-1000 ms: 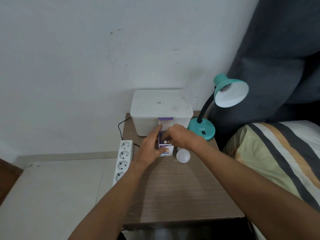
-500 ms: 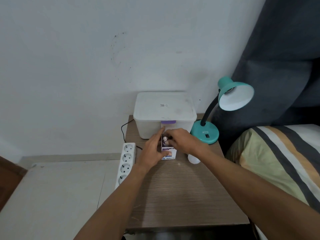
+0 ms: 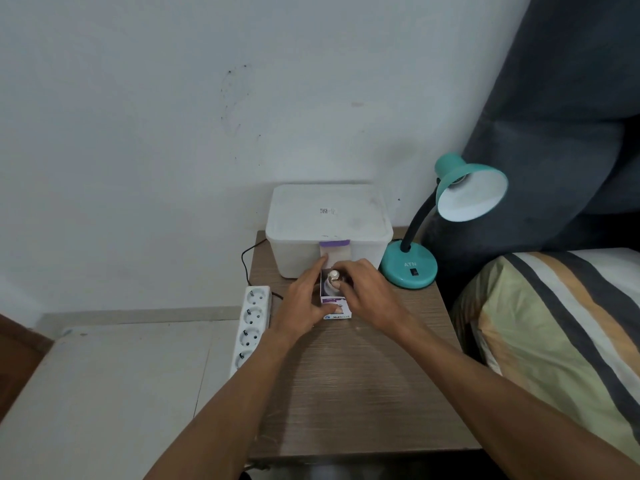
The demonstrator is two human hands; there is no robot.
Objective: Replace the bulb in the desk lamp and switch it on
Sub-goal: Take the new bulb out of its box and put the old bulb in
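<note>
A teal desk lamp (image 3: 410,268) stands at the table's far right, its shade (image 3: 471,192) tilted toward me with no bulb showing inside. A small white and purple bulb box (image 3: 334,304) stands on the wooden table (image 3: 349,386) in front of a white tub. My left hand (image 3: 304,303) grips the box from its left side. My right hand (image 3: 369,294) pinches the metal base of a bulb (image 3: 334,277) that pokes out of the open box top. The loose bulb seen earlier is hidden behind my right hand.
A lidded white plastic tub (image 3: 329,223) sits against the wall behind the box. A white power strip (image 3: 251,325) hangs at the table's left edge with a black cord (image 3: 246,261). A striped bed (image 3: 561,334) and dark curtain (image 3: 554,116) close the right side.
My right hand has drawn the bulb's base further out of the box. The camera view shifted, and my right hand now covers the loose white bulb on the table.
</note>
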